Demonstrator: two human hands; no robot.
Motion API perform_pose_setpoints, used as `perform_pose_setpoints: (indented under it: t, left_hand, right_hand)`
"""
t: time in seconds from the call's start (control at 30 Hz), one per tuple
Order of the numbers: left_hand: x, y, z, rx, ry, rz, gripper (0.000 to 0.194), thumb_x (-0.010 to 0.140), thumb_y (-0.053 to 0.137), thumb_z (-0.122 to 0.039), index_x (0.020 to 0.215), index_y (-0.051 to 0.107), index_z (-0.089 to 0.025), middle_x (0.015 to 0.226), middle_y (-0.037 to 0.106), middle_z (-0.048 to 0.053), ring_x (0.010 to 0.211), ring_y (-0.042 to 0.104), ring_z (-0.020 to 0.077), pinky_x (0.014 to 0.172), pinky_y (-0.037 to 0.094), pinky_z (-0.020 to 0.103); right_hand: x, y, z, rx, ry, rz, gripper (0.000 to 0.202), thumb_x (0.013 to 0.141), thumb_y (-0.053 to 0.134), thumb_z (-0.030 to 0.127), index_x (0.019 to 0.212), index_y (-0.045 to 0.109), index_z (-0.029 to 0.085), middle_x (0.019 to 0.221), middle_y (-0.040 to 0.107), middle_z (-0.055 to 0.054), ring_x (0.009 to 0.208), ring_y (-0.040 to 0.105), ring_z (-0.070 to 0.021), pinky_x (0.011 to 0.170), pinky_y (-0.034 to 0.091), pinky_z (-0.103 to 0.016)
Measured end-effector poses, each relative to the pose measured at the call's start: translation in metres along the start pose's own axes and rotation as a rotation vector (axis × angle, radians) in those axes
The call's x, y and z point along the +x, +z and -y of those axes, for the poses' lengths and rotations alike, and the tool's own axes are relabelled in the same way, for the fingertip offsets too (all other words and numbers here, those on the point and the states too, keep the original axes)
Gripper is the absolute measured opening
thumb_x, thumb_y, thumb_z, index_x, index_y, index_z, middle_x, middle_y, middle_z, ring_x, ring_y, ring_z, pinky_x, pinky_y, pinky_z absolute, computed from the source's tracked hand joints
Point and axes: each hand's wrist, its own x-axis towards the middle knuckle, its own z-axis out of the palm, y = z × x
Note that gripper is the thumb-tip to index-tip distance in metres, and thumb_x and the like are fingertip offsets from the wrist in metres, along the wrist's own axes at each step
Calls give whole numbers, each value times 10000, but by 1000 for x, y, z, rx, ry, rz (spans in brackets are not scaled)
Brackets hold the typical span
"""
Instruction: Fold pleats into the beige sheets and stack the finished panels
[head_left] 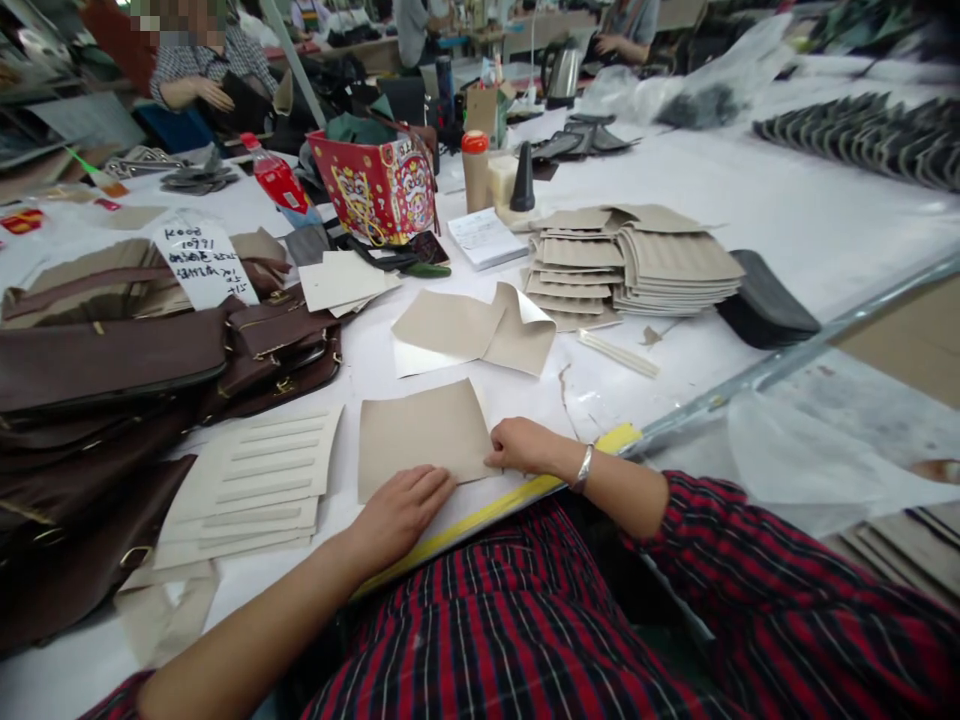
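A flat beige sheet (424, 435), leather or lining fabric by its look, lies on the white table in front of me. My left hand (405, 508) rests flat on its near edge, fingers stretched out together. At the sheet's right edge, the curled fingers of my right hand (519, 446) pinch the near corner. Beyond it are two loose beige pieces (450, 325), one with a folded corner showing a white underside. To the left, a stack of pale pieces with raised strips (247, 480) lies fanned out.
Dark brown leather bags (112, 360) are heaped at the left under a handwritten label (199, 255). Stacked beige panels (675, 260) sit at the back right beside a black pad (769, 300). A red paper bag (375, 180) and a bottle (277, 180) stand behind. Yellow tape lines the table edge.
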Motion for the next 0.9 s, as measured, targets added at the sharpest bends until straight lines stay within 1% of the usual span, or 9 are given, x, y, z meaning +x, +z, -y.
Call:
perform_pose_setpoints:
  t: [0.13,0.23,0.3,0.47,0.63,0.7,0.77,0.83,0.9]
  left_hand:
    - [38,11,-23,-34,-2,-24,404,885,357,-189,1286,388,-154,1198,523,113,1063,452,227,842,386,352]
    - [46,17,-26,-33,-22,-17,376,891,364,-214,1261,422,-172,1195,527,109,1043,457,229,819,379,359]
    - [44,18,-25,-36,-19,-17,360,896,356,-217,1244,442,-180,1200,523,104,1054,450,223,829,367,356]
    - [44,12,-23,-18,-13,19,344,904,340,-220,1227,454,-186,1211,516,98,1047,446,221,804,354,351]
    - [54,8,-24,7,-15,58,310,881,377,-210,1169,489,-198,1267,471,91,976,466,218,735,369,349]
    - [60,9,-25,-15,-46,28,264,880,381,-214,1099,527,-198,1229,498,87,933,473,210,710,377,343]
    - [68,12,-26,-55,-110,-40,211,888,375,-219,975,565,-190,1131,552,76,872,479,193,698,384,333]
    - [76,15,-28,-91,-183,-107,211,896,368,-230,854,569,-182,1004,589,67,807,479,177,688,390,324]
    - [82,16,-29,-113,-226,-135,227,900,364,-243,803,559,-178,918,593,61,765,477,171,673,395,322]
  right_hand:
    - [1,-4,-2,25,-20,-5,280,728,541,369,797,675,133,772,677,-103,690,600,-184,532,351,-229]
    - [10,-14,-9,152,-58,145,288,716,543,366,775,682,121,668,670,-79,588,583,-150,514,357,-214]
    - [19,-21,-16,222,-83,187,296,721,536,370,762,682,116,601,654,-58,523,557,-124,501,356,-203]
    - [34,-27,-28,238,-108,108,262,709,552,346,756,675,121,579,639,-40,492,526,-105,474,336,-193]
    - [35,-21,-26,112,-139,5,231,687,586,344,768,682,150,708,673,-59,625,572,-143,519,338,-210]
    - [35,-21,-24,65,-138,-1,240,679,595,344,800,686,158,765,679,-69,682,586,-163,543,344,-218]
    - [36,-24,-23,41,-147,31,253,676,594,331,831,688,156,788,681,-77,703,591,-174,555,350,-225]
    - [40,-30,-24,29,-172,76,268,666,597,322,845,690,146,790,681,-83,696,592,-178,552,352,-229]
    - [48,-39,-26,21,-193,72,287,666,591,327,853,692,134,796,680,-90,693,590,-181,550,352,-233]
